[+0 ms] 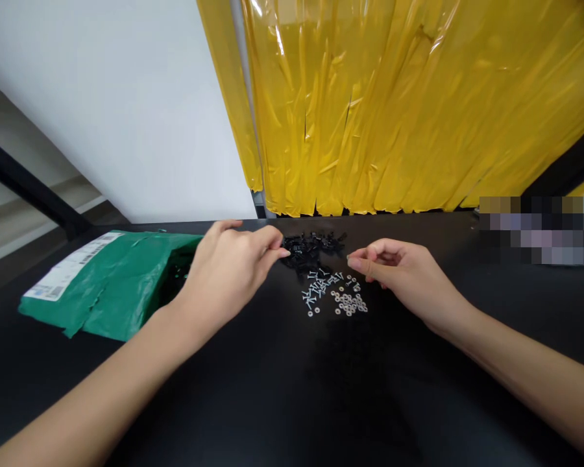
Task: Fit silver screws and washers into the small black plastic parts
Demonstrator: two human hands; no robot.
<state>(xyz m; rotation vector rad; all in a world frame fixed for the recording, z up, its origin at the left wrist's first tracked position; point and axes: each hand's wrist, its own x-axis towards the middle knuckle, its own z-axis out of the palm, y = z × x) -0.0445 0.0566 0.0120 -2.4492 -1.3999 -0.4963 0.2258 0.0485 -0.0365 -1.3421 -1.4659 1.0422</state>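
My left hand (238, 259) is closed in a pinch at the left edge of a pile of small black parts (316, 246). Whatever its fingertips may hold is too small to make out. To the right of the pile, my right hand (401, 263) is also pinched, thumb against forefinger. A tiny pale bit shows at its tips, but its kind is unclear. Between and below the hands lie several silver screws (318, 285) in a loose heap. Beside them, nearer my right hand, is a cluster of small metal washers (350, 303).
An opened green plastic mailing bag (111, 279) with a white label lies at left, dark contents in its mouth. Everything rests on a black table (253, 389). Behind it stand a white panel (150, 110) and yellow plastic strips (370, 110). A pixelated patch covers the far right.
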